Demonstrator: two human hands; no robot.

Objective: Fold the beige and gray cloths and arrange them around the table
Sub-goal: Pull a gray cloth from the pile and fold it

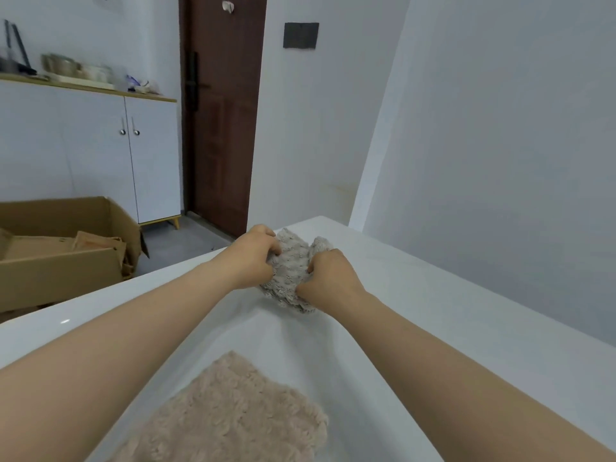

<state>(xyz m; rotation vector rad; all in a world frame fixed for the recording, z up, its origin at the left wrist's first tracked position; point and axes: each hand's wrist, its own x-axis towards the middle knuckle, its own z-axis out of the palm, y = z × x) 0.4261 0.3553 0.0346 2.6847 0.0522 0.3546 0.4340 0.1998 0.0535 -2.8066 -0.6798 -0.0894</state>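
Both hands gripping the gray cloth at the far end of the worktop

Nearest us the beige cloth (233, 415) lies flat on the white worktop (433, 328); well beyond it our left hand (253, 255) and right hand (328, 278) are closed on opposite sides of the bunched gray cloth (290, 271), close to the far corner. We judge the risk is here: pinched into a lump, the layers may slide and fold crooked, and a push outward could carry the cloth off the edge toward the floor and the cardboard box (66, 248).
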